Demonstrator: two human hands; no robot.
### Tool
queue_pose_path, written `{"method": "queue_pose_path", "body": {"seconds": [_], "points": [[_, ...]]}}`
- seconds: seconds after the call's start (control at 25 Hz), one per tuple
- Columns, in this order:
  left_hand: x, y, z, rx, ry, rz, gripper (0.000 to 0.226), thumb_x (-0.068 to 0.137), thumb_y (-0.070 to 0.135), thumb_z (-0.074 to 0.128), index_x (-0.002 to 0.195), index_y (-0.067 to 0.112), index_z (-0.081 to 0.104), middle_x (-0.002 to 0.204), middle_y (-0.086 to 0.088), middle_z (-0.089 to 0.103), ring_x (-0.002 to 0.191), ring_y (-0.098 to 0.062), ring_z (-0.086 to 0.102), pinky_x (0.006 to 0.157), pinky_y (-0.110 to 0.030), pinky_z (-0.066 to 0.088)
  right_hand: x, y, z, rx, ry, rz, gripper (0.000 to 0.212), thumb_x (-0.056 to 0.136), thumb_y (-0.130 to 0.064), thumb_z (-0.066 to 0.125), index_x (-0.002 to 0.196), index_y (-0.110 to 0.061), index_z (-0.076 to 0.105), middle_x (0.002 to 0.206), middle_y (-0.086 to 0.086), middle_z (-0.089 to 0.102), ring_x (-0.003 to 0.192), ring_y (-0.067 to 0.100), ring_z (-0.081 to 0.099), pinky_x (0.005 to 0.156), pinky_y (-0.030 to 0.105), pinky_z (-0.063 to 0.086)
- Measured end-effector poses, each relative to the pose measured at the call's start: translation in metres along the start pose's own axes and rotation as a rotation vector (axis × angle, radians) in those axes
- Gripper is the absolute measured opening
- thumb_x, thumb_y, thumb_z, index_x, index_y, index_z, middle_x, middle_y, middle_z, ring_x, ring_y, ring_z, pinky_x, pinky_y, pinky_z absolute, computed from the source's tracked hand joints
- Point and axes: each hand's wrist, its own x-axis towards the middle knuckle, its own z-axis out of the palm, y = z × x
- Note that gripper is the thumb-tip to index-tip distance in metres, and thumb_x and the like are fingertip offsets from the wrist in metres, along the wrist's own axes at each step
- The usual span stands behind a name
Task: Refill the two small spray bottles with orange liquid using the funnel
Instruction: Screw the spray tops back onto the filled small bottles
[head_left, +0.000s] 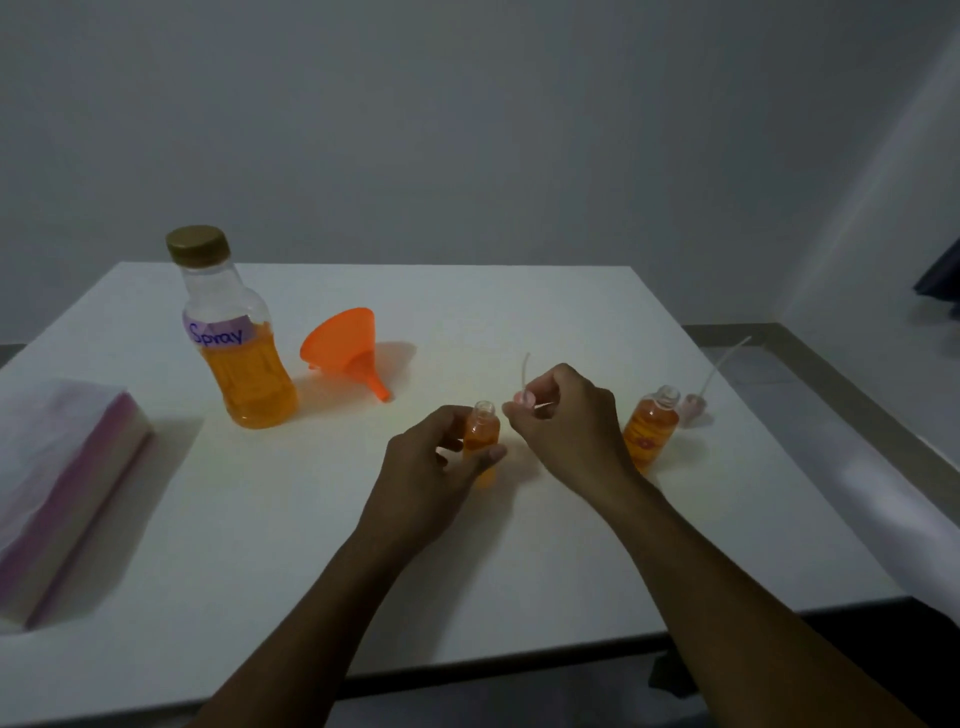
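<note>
My left hand (431, 457) grips a small spray bottle (482, 434) with orange liquid in it; its neck is uncapped. Just to its right, my right hand (566, 421) pinches that bottle's spray head (524, 397), whose thin dip tube points upward. A second small bottle (652, 426), also holding orange liquid and uncapped, stands to the right, with its own spray head (693, 405) lying beside it on the table. The orange funnel (345, 348) lies on its side behind my hands. A large capped bottle (236, 338) labelled "Spray" holds orange liquid at the left.
The white table (467, 545) ends close to my body and at the right, near the second bottle. A pink and white tissue pack (57, 483) lies at the left edge. A grey wall stands behind the table.
</note>
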Motion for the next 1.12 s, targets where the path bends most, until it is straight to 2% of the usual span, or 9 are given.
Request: {"method": "queue_pose_path", "body": {"seconds": [0.16, 0.24, 0.32, 0.52, 0.64, 0.76, 0.88, 0.96, 1.12], "points": [[0.004, -0.007, -0.010, -0.025, 0.073, 0.014, 0.036, 0.080, 0.044, 0.071, 0.112, 0.031, 0.062, 0.108, 0.013, 0.065, 0.093, -0.006, 0.061, 0.077, -0.016, 0.050, -0.018, -0.015, -0.025, 0.131, -0.042, -0.137, 0.024, 0.083, -0.035, 0.079, 0.094, -0.022, 0.062, 0.086, -0.014, 0.068, 0.078, 0.003, 0.066, 0.061, 0.009, 0.051], [0.004, -0.011, -0.015, -0.022, 0.099, 0.020, 0.040, 0.079, 0.046, 0.071, 0.115, 0.030, 0.061, 0.111, 0.011, 0.065, 0.095, -0.006, 0.061, 0.076, -0.016, 0.051, -0.025, -0.018, -0.035, 0.165, -0.032, -0.196, 0.028, 0.080, -0.040, 0.080, 0.096, -0.022, 0.065, 0.088, -0.012, 0.067, 0.081, 0.004, 0.064, 0.063, 0.010, 0.053], [0.003, -0.013, -0.019, -0.018, 0.121, 0.019, 0.043, 0.079, 0.045, 0.071, 0.117, 0.029, 0.061, 0.113, 0.010, 0.064, 0.096, -0.006, 0.061, 0.073, -0.012, 0.049, -0.027, -0.017, -0.043, 0.156, 0.033, -0.244, 0.032, 0.078, -0.041, 0.079, 0.099, -0.020, 0.067, 0.095, -0.007, 0.067, 0.082, 0.006, 0.064, 0.065, 0.013, 0.055], [0.002, -0.013, -0.024, 0.005, 0.143, 0.024, 0.044, 0.079, 0.041, 0.072, 0.119, 0.026, 0.061, 0.114, 0.008, 0.062, 0.097, -0.008, 0.058, 0.069, -0.010, 0.046, -0.023, -0.009, -0.047, 0.028, 0.161, -0.390, 0.034, 0.076, -0.031, 0.082, 0.105, -0.014, 0.074, 0.103, 0.003, 0.067, 0.079, -0.001, 0.059, 0.066, -0.003, 0.046], [0.002, -0.016, -0.023, 0.019, 0.139, 0.026, 0.045, 0.078, 0.039, 0.074, 0.120, 0.026, 0.061, 0.114, 0.006, 0.062, 0.097, -0.009, 0.057, 0.073, -0.015, 0.049, -0.022, -0.009, -0.045, -0.031, 0.173, -0.434, 0.034, 0.077, -0.026, 0.084, 0.106, -0.012, 0.075, 0.106, 0.006, 0.067, 0.080, 0.005, 0.059, 0.063, -0.004, 0.045], [0.001, -0.017, -0.022, 0.038, 0.133, 0.039, 0.044, 0.077, 0.039, 0.075, 0.118, 0.027, 0.061, 0.113, 0.005, 0.062, 0.097, -0.011, 0.057, 0.077, -0.027, 0.055, -0.019, -0.010, -0.046, -0.065, 0.197, -0.490, 0.031, 0.076, -0.018, 0.085, 0.104, -0.009, 0.076, 0.106, 0.009, 0.067, 0.085, 0.007, 0.061, 0.067, -0.005, 0.043], [0.001, -0.018, -0.019, 0.069, 0.116, 0.080, 0.045, 0.073, 0.049, 0.071, 0.114, 0.032, 0.061, 0.108, 0.008, 0.062, 0.095, -0.011, 0.057, 0.079, -0.036, 0.056, -0.014, -0.015, -0.041, -0.116, 0.149, -0.622, 0.030, 0.076, -0.008, 0.084, 0.104, -0.005, 0.076, 0.103, 0.012, 0.066, 0.088, 0.009, 0.061, 0.075, -0.004, 0.043], [0.000, -0.019, -0.015, 0.091, 0.095, 0.107, 0.050, 0.071, 0.056, 0.065, 0.115, 0.032, 0.061, 0.108, 0.008, 0.062, 0.095, -0.010, 0.057, 0.079, -0.035, 0.056, -0.013, -0.019, -0.032, -0.143, 0.073, -0.697, 0.030, 0.078, -0.001, 0.080, 0.108, -0.003, 0.075, 0.104, 0.014, 0.066, 0.090, 0.009, 0.061, 0.078, -0.002, 0.043], [-0.002, -0.018, -0.008, 0.109, 0.075, 0.110, 0.057, 0.071, 0.057, 0.062, 0.119, 0.027, 0.061, 0.114, 0.003, 0.064, 0.096, -0.012, 0.057, 0.082, -0.030, 0.054, -0.007, -0.016, -0.016, -0.177, -0.083, -0.799, 0.028, 0.082, 0.001, 0.077, 0.110, -0.001, 0.075, 0.101, 0.012, 0.070, 0.089, 0.008, 0.061, 0.080, -0.009, 0.036]]}}
